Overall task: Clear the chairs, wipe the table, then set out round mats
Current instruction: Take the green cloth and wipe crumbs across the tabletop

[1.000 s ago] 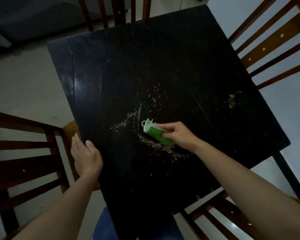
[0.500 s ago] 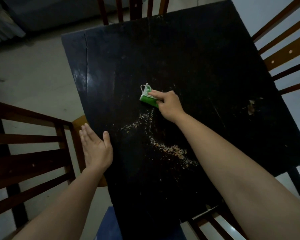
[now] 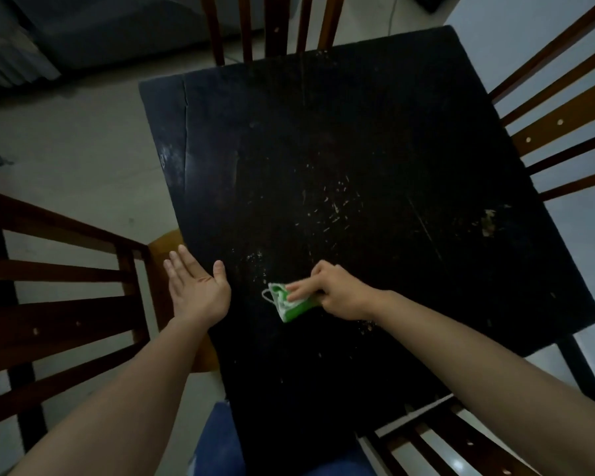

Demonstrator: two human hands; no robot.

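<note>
The dark square table fills the middle of the view, bare of mats and only partly clean, so by my reading the wiping step is under way. Wooden chairs ring it: one off its left edge, one at its far edge, one on its right and one at its near right corner, all close to its sides. The left hand lies palm up at the table's left edge, fingers straight and relaxed and holding nothing, most likely placed there as a scoop to catch whatever is swept off. The right hand is over the near left part of the tabletop, its fingers curled down onto a folded green cloth and pressing it flat against the wood, aimed toward the waiting palm. Pale crumbs are scattered toward the table's middle, beyond the cloth. No round mats are in sight.
</note>
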